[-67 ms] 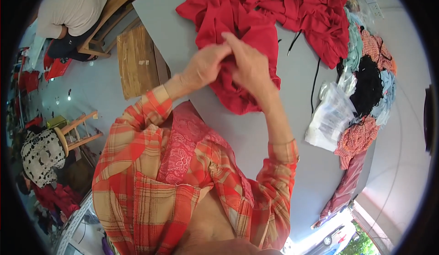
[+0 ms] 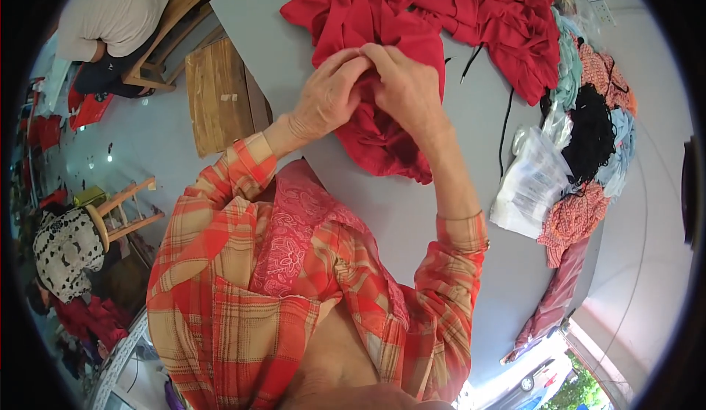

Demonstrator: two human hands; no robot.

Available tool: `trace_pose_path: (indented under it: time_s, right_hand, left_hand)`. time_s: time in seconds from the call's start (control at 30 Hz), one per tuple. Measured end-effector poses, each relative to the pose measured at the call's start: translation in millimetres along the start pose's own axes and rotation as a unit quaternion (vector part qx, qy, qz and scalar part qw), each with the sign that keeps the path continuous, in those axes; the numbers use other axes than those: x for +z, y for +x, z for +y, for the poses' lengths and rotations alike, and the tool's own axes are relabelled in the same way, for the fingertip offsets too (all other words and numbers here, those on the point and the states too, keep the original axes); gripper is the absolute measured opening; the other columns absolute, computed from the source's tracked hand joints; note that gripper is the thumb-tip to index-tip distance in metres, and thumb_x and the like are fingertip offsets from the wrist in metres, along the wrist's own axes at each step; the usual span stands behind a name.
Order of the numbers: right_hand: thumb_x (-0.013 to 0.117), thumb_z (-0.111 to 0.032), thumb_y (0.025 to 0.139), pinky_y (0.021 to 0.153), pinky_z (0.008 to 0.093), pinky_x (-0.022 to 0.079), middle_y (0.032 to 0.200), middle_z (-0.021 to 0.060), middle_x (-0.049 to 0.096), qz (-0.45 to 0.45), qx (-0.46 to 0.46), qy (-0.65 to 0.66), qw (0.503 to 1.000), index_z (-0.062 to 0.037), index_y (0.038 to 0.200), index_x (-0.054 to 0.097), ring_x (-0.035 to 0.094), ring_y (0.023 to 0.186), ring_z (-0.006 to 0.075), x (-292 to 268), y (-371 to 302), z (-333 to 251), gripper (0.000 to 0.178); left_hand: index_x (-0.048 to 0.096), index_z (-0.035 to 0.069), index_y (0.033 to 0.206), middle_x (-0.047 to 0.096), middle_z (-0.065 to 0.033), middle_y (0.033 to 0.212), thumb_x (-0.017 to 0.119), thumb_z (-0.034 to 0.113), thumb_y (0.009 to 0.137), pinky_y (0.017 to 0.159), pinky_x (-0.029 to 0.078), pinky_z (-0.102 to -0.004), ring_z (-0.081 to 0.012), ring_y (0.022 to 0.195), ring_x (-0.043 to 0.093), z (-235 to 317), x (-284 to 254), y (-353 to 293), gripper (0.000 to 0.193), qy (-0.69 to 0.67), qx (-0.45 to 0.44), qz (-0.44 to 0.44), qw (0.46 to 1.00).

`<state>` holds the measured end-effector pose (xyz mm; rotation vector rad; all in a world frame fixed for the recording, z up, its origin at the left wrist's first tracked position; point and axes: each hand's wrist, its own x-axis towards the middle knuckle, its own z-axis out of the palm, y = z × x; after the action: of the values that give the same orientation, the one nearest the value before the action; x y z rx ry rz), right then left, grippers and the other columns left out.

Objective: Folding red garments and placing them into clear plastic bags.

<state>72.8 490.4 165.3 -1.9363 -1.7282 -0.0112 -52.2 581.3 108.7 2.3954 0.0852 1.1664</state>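
Under both your hands and along their far side lies the grey desk (image 2: 397, 226), its near edge close against your front. On it the red garment fabric (image 2: 397, 27) makes the biggest heap, running from beneath your hands to the far side in loose folds; the gathered portion nearest you sits by the desk's edge. If that slack portion gets tugged toward you, its own weight could carry it over, and the deep folds could hide a layer caught by mistake.

Over to your right, the clear plastic bag (image 2: 529, 186) lies beside the black cord bundle (image 2: 590, 130), with the orange patterned cloth (image 2: 577, 211) just below them. A wide sweep of your right forearm could push the bag into that pile and muddle it.

Your left hand (image 2: 331, 97) and right hand (image 2: 403, 86) come together over the red fabric, fingers bent and tips meeting. The cloth right at the tips is hidden, so you cannot tell from here whether either one is clamped on it; a weak pinch, if that is what it is, could let the fabric slip.

Smallest is the thin black cord (image 2: 471, 64), poking out beside the red heap: dragged fabric could snag it.
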Motion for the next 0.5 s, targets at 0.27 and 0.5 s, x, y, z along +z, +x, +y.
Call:
trace_pose_path:
  time_s: [0.27,0.5]
  right_hand:
    - [0.052,0.001,0.063,0.058,0.0338,0.045,0.067,0.0129,0.058,0.253,-0.052,-0.153,0.954,-0.0015,0.089,0.055,0.056,0.060,0.0283,-131.7,41.6,-17.1,0.026]
    - [0.046,0.004,0.060,0.056,0.0339,0.045,0.063,0.0185,0.057,0.289,0.132,-0.249,0.915,0.0013,0.081,0.057,0.062,0.063,0.0244,-215.8,47.1,-55.3,0.024]
  left_hand:
    - [0.037,0.006,0.127,0.040,-0.0160,0.120,0.064,0.000,0.062,0.086,0.040,-0.0379,-0.0331,0.105,0.046,6.1,24.3,-25.3,0.070,0.128,-0.232,0.062,0.962]
    - [0.055,0.005,0.099,0.054,-0.0113,0.088,0.056,-0.002,0.070,0.073,0.046,-0.0322,-0.0256,0.081,0.055,-5.4,2.4,30.9,0.030,-0.040,-0.272,0.144,0.951]
